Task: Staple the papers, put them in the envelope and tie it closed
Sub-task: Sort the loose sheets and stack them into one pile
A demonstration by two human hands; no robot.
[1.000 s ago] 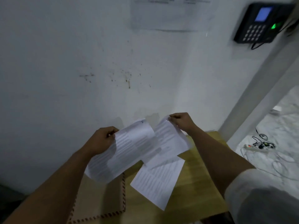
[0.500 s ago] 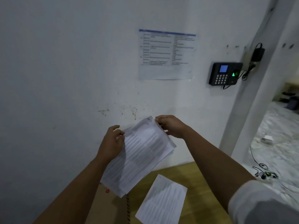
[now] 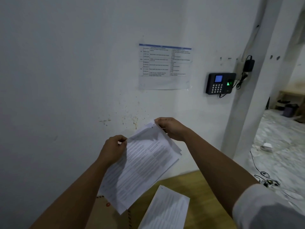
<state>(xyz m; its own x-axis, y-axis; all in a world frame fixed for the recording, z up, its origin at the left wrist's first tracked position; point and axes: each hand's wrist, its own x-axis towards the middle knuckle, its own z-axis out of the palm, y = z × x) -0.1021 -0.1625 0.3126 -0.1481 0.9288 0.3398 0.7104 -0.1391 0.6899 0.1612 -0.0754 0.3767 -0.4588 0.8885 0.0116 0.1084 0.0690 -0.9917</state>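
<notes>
I hold a small stack of printed white papers [image 3: 142, 164] in the air in front of the wall. My left hand [image 3: 113, 150] grips the stack's left edge. My right hand [image 3: 171, 128] pinches its top corner, where the sheets fan apart a little. Below, one more printed sheet [image 3: 166, 210] lies on the wooden table [image 3: 196, 184]. A brown envelope [image 3: 105, 212] with a striped border and a red button lies at the table's left, partly hidden by the held papers. No stapler is in view.
A white wall stands close behind the table, with a taped notice [image 3: 165, 66] and a black keypad device [image 3: 219, 83] on it. To the right a pillar [image 3: 247, 96] borders an open floor with cables [image 3: 264, 177] and a small white box [image 3: 266, 147].
The two sheets I held apart a second ago are now together in one stack. My hands have come closer, and the view has tilted upward.
</notes>
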